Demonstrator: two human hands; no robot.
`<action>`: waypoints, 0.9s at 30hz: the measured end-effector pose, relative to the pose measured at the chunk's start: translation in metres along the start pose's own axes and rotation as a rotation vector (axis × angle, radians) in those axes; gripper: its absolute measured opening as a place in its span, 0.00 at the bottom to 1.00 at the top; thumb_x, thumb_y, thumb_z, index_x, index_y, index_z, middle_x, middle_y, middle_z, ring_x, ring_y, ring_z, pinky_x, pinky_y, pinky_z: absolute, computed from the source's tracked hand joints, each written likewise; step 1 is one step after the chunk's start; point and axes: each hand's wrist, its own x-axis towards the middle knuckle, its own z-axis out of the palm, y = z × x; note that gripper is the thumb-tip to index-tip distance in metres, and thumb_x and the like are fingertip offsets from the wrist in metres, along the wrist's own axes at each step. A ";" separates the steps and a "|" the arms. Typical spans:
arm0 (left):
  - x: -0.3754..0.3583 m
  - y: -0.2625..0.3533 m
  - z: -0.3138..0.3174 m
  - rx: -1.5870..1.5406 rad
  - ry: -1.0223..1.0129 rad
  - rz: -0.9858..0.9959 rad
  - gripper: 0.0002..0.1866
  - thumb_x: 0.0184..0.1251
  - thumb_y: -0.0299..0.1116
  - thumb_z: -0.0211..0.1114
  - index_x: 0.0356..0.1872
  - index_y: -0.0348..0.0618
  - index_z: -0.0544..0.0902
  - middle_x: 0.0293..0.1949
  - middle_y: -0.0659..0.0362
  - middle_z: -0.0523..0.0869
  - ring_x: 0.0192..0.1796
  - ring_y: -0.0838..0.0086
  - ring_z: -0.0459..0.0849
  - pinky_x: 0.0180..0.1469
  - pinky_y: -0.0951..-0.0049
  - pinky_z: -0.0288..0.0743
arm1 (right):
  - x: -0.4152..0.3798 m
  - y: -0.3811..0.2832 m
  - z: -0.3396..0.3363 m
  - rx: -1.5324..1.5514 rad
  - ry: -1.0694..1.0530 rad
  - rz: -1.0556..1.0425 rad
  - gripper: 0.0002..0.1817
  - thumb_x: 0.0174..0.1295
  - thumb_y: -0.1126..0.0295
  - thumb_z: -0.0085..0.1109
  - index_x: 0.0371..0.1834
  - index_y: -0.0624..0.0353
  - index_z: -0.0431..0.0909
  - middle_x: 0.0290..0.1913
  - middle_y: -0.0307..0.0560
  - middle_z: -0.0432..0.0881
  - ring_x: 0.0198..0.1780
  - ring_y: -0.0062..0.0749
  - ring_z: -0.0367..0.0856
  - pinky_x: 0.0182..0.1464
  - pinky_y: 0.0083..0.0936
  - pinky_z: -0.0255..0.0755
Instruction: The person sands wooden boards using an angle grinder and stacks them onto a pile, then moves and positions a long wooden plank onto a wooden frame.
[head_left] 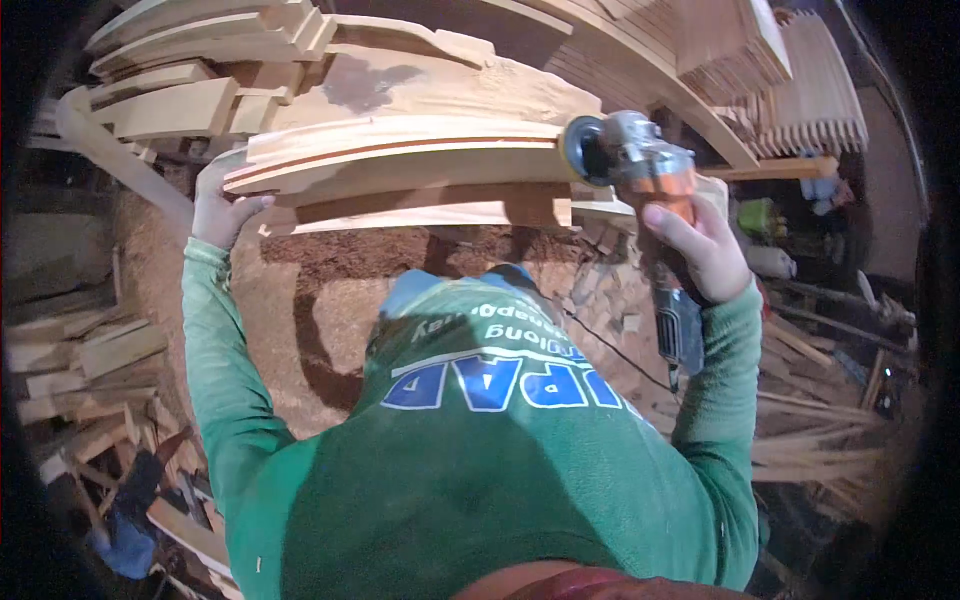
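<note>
My left hand [225, 205] grips the left end of a long, slightly curved wooden board [420, 165], thumb on the near side and fingers mostly hidden behind. A reddish-brown line runs along the board's upper edge. My right hand [710, 245] is wrapped around the body of an orange and grey angle grinder [655, 170]. The round disc [583, 150] of the grinder is at the board's right end, and it seems to touch the edge there. From the grinder's rear a dark cord [625, 355] trails down to the left.
Curved wooden pieces [200, 60] are stacked on the bench [520, 95] at the back left. More cut wood [730, 45] stands at the back right. Scrap wood [90, 360] lies at far left, and wood strips [820, 430] lie at right. Sawdust [260, 330] covers the floor.
</note>
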 end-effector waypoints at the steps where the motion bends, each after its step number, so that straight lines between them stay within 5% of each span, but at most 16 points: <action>1: 0.001 0.010 0.007 0.056 -0.002 0.059 0.26 0.54 0.24 0.79 0.56 0.34 0.82 0.49 0.57 0.88 0.52 0.74 0.85 0.58 0.74 0.79 | 0.001 -0.006 0.014 -0.030 -0.005 0.000 0.24 0.67 0.65 0.67 0.61 0.67 0.76 0.53 0.41 0.83 0.53 0.21 0.78 0.59 0.22 0.69; 3: -0.004 -0.004 0.013 -0.169 -0.032 -0.189 0.26 0.55 0.23 0.78 0.56 0.33 0.82 0.49 0.56 0.89 0.51 0.75 0.86 0.57 0.74 0.80 | 0.003 -0.018 0.042 -0.070 -0.004 0.033 0.22 0.68 0.64 0.67 0.60 0.67 0.77 0.52 0.40 0.83 0.52 0.20 0.78 0.58 0.22 0.70; 8: -0.006 0.006 0.015 -0.029 -0.013 -0.075 0.24 0.55 0.27 0.80 0.54 0.34 0.83 0.47 0.56 0.90 0.48 0.77 0.87 0.53 0.73 0.82 | 0.012 -0.035 0.096 -0.108 0.036 0.142 0.22 0.68 0.61 0.68 0.57 0.66 0.78 0.45 0.36 0.82 0.43 0.17 0.77 0.49 0.20 0.73; 14: -0.009 0.000 0.024 -0.090 0.042 0.054 0.24 0.54 0.32 0.81 0.52 0.36 0.83 0.43 0.54 0.91 0.45 0.76 0.88 0.50 0.71 0.83 | 0.022 -0.076 0.174 -0.162 -0.059 0.034 0.24 0.67 0.60 0.69 0.57 0.67 0.76 0.42 0.37 0.82 0.40 0.16 0.77 0.45 0.19 0.72; 20: -0.008 -0.025 0.035 -0.213 -0.032 -0.041 0.22 0.56 0.29 0.79 0.53 0.38 0.84 0.43 0.52 0.91 0.44 0.76 0.89 0.50 0.71 0.83 | 0.038 -0.102 0.231 -0.167 -0.205 0.029 0.25 0.67 0.62 0.69 0.59 0.67 0.74 0.46 0.39 0.82 0.45 0.19 0.79 0.49 0.21 0.75; 21: -0.011 -0.004 0.028 -0.239 0.022 0.082 0.20 0.56 0.28 0.78 0.51 0.39 0.84 0.38 0.52 0.90 0.41 0.75 0.88 0.46 0.70 0.82 | 0.039 -0.110 0.241 -0.166 -0.231 0.049 0.25 0.67 0.63 0.69 0.60 0.67 0.73 0.47 0.40 0.82 0.45 0.19 0.79 0.50 0.21 0.75; 24: -0.012 0.005 0.020 -0.187 -0.053 -0.004 0.21 0.57 0.19 0.72 0.54 0.38 0.83 0.46 0.54 0.90 0.50 0.74 0.88 0.54 0.71 0.82 | 0.043 -0.122 0.266 -0.131 -0.323 0.027 0.26 0.67 0.65 0.68 0.62 0.69 0.71 0.51 0.43 0.82 0.50 0.22 0.79 0.56 0.24 0.74; 27: -0.009 -0.023 0.033 -0.076 -0.036 0.027 0.21 0.57 0.17 0.68 0.54 0.39 0.83 0.45 0.54 0.90 0.48 0.75 0.89 0.53 0.72 0.82 | 0.047 -0.125 0.285 -0.046 -0.387 -0.029 0.25 0.67 0.67 0.67 0.62 0.69 0.71 0.54 0.45 0.82 0.53 0.24 0.80 0.58 0.26 0.73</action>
